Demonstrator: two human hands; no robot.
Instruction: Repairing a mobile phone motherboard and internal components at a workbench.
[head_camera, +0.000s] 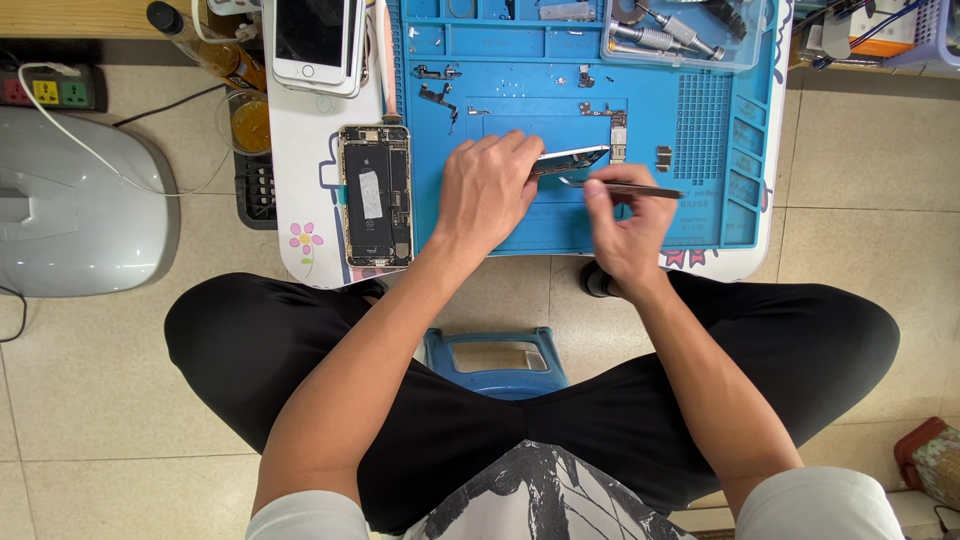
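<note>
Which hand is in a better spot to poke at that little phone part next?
Probably the right hand: it holds the tweezers, tip at the phone part. The left hand is busy gripping that part above the blue mat.

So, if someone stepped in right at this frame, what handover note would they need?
Left hand: holds a thin phone part, tilted up off the blue work mat.
Right hand: pinches tweezers, tip at the part's lower edge.
Opened phone body: lies internals up, left of the mat, untouched.
Done: phone opened, small removed pieces laid out on the mat.
Left: the work on the held part; nothing reassembled yet.
</note>
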